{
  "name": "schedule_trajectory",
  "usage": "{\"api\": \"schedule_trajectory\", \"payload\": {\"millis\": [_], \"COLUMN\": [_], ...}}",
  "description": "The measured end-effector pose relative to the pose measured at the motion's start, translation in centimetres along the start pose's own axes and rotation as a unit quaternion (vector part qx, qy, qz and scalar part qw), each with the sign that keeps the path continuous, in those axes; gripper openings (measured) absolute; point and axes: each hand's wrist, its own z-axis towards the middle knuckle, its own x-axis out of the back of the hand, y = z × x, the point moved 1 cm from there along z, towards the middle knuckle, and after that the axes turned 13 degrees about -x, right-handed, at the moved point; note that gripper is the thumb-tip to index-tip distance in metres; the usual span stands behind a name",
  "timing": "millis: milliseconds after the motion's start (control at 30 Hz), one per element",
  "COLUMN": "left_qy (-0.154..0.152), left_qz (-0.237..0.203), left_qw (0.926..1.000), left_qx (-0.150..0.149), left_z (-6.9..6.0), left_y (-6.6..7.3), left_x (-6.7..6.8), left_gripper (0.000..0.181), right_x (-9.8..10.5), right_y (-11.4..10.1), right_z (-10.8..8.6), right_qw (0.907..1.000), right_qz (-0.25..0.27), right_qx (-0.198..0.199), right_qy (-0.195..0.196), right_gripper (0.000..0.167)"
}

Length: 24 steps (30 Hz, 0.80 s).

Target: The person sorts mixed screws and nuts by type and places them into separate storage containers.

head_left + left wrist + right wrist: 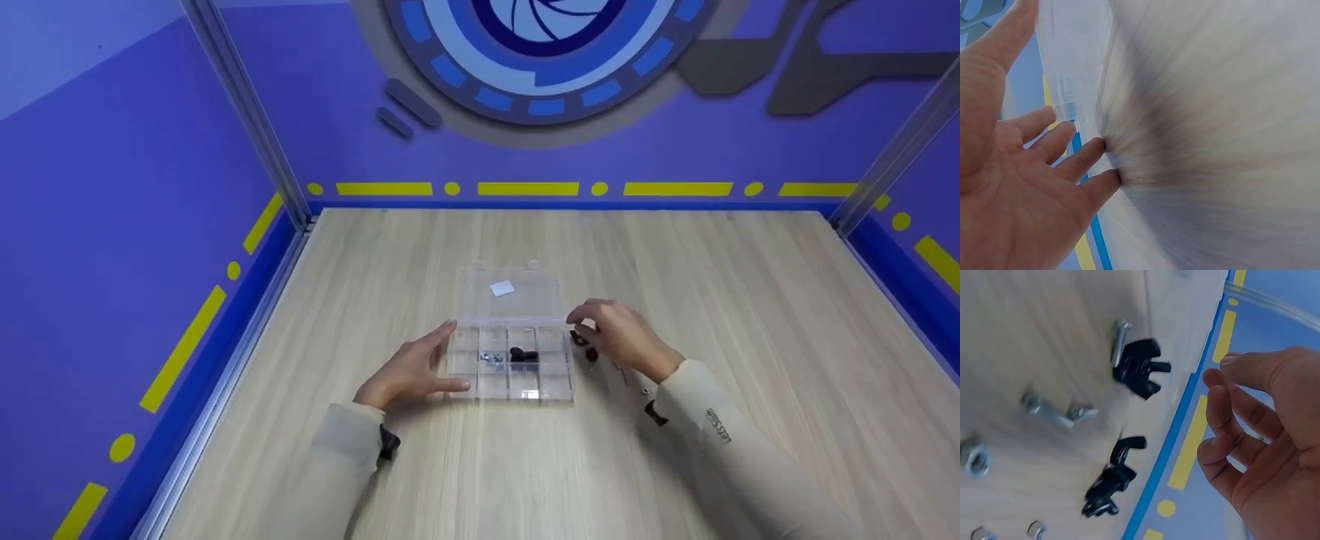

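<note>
A clear plastic compartment box (555, 379) lies on the table, its lid (472, 300) folded back. Small shiny metal pieces (491, 358) and black parts (523, 355) lie in separate middle compartments. My left hand (409, 371) is spread at the box's left side, thumb by the front corner; in the left wrist view its fingers (1089, 154) are extended. Beside the box's right edge, my right hand (619, 334) hovers above black wing-shaped parts (1137, 368). Its fingers are loosely bent, thumb close to the index tip, with nothing visible between them.
Right of the box, the right wrist view shows a bolt (1120, 343), another bolt (1047, 409), a second black cluster (1109, 481) and several nuts (977, 461). A white label (502, 288) is on the lid. Patterned walls (525, 161) enclose the wooden table (375, 262).
</note>
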Motion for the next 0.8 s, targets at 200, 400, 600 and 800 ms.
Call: {"api": "schedule_trajectory", "payload": {"millis": [200,400,600,800], "left_qy": [-0.004,-0.001,0.001,0.000], "left_qz": [0.002,0.003,-0.001,-0.001], "left_qw": [0.9999,0.9999,0.9999,1.0000], "left_qx": [-0.011,-0.011,-0.012,-0.002], "left_z": [-0.1,-0.1,-0.1,0.0], "left_y": [0.0,0.0,-0.2,-0.2], "left_x": [0.1,0.1,0.0,0.0], "left_gripper": [0.107,0.107,0.108,0.109], "right_x": [0.3,0.2,0.1,0.1], "right_y": [1.9,3.4,4.6,5.7], "right_z": [-0.6,-1.2,-1.9,-2.3], "right_qw": [0.9983,0.9956,0.9945,0.9937], "right_qz": [-0.015,-0.019,-0.017,-0.012], "right_qx": [-0.049,-0.075,-0.090,-0.103], "right_qy": [0.029,0.054,0.052,0.043], "right_gripper": [0.014,0.011,0.010,0.013]}}
